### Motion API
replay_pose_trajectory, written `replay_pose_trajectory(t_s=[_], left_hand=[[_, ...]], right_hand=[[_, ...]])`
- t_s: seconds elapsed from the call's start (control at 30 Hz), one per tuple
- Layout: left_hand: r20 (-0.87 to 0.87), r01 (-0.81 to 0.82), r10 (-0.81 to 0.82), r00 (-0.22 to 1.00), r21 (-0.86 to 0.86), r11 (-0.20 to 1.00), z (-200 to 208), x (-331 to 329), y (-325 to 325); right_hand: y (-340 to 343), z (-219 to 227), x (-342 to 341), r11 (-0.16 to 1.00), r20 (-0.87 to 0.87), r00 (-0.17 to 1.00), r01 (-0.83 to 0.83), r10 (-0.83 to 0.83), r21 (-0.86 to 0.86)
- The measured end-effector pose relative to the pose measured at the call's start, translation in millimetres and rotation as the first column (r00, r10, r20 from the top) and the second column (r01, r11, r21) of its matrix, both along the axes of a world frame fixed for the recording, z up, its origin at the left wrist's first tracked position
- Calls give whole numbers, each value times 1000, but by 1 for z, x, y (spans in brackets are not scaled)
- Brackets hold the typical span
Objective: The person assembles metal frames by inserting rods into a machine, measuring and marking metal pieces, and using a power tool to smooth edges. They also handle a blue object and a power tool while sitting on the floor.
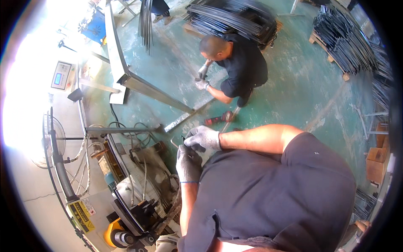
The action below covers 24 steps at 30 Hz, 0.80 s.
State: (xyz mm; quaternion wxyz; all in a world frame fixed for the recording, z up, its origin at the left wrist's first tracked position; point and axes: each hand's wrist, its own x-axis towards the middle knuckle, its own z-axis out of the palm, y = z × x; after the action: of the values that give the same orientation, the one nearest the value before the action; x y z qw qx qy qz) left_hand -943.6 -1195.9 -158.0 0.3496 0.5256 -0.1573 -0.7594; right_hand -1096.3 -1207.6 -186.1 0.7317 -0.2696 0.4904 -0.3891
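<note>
While your right hand [203, 138] curls closed on a small dark piece [183, 137] in front of your shirt [268, 193], beside your left hand [189, 164], whose grip I cannot tell, the piece is not yet set down, any finished work indiscernible.

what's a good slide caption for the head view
Gloved left hand and right hand together at a small dark piece, a co-worker nearby.
</note>
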Motion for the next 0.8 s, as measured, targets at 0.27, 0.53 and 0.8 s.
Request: replay_pose_trajectory(t_s=[0.27,0.53,0.8], left_hand=[[10,95,-95,995,-93,991,2,9,-7],[28,162,-160,987,-81,984,6,10,-16],[35,138,-137,990,-50,989,8,11,-14]], right_hand=[[-1,-4,2,999,-19,999,28,-29,-28],[-4,-4,6,987,-25,990,136,-139,-84],[-2,-6,8,988,-33,992,121,-124,-100]])
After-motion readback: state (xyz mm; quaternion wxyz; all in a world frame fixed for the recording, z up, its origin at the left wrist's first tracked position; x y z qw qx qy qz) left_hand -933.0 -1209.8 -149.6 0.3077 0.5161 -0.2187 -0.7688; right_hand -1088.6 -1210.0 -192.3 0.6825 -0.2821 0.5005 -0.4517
